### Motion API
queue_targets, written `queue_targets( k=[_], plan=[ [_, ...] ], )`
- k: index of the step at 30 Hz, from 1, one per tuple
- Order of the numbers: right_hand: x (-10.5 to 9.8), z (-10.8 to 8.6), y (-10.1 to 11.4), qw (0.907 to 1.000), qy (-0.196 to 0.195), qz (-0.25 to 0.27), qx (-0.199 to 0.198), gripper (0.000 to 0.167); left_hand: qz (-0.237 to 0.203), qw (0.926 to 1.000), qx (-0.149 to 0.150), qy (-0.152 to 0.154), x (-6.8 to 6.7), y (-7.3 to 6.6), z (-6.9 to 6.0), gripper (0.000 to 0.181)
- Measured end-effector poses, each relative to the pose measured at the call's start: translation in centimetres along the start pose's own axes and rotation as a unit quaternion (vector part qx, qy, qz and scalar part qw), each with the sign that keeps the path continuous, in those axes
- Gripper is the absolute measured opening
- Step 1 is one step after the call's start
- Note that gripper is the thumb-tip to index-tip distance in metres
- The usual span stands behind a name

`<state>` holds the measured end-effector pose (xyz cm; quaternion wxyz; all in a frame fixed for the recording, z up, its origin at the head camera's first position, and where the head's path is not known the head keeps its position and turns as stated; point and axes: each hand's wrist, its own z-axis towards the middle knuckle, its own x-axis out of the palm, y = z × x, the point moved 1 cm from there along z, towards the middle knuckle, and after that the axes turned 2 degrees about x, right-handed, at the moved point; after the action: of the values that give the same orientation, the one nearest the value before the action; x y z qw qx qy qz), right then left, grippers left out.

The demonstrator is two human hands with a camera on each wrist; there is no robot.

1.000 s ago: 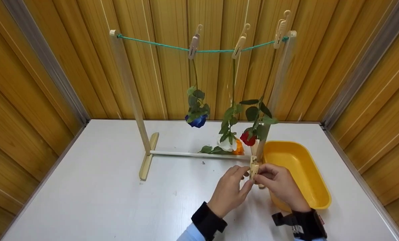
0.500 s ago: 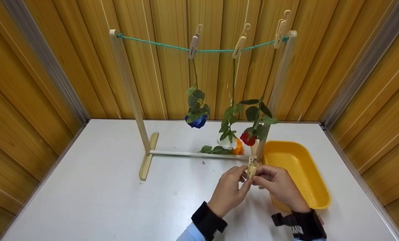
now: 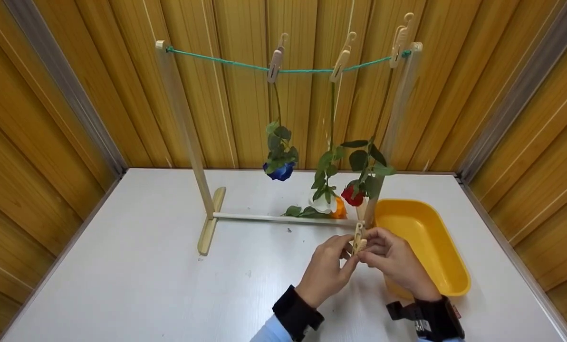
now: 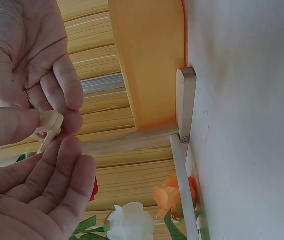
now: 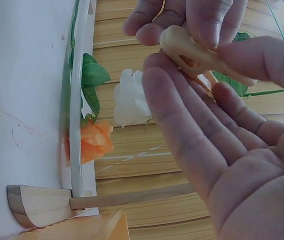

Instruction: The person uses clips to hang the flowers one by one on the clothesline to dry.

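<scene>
In the head view a cream clothespin (image 3: 359, 240) is held hook end up, low in front of the rack's right post. My left hand (image 3: 325, 271) pinches it from the left between thumb and fingers. From the other side my right hand (image 3: 397, 262) pinches it too. The right wrist view shows the clothespin (image 5: 186, 50) between thumb and fingertips, its jaws partly covered. Just beyond the hands a red rose (image 3: 352, 195) hangs head down, beside a white rose (image 3: 323, 203). An orange rose (image 3: 339, 208) lies behind the rack's bottom bar.
A wooden rack with a left post (image 3: 188, 137) carries a green line (image 3: 216, 61). Clothespins on the line hold the hanging flowers, among them a blue rose (image 3: 279, 171). A yellow basin (image 3: 454, 256) stands at the right, close to my right hand.
The clothespin has shifted and turned slightly between the fingertips. My right index finger has moved up a little along it. The left hand stays almost where it was.
</scene>
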<state>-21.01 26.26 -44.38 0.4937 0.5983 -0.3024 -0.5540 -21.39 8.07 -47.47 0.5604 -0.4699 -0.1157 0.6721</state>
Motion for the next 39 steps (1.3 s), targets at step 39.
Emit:
queue_targets(
  k=[39],
  plan=[
    [0.5, -0.1, 0.3, 0.9979, -0.025, -0.043, -0.042, 0.032, 0.086, 0.9896, 0.04, 0.108, -1.8, 0.6, 0.1, 0.037]
  ],
)
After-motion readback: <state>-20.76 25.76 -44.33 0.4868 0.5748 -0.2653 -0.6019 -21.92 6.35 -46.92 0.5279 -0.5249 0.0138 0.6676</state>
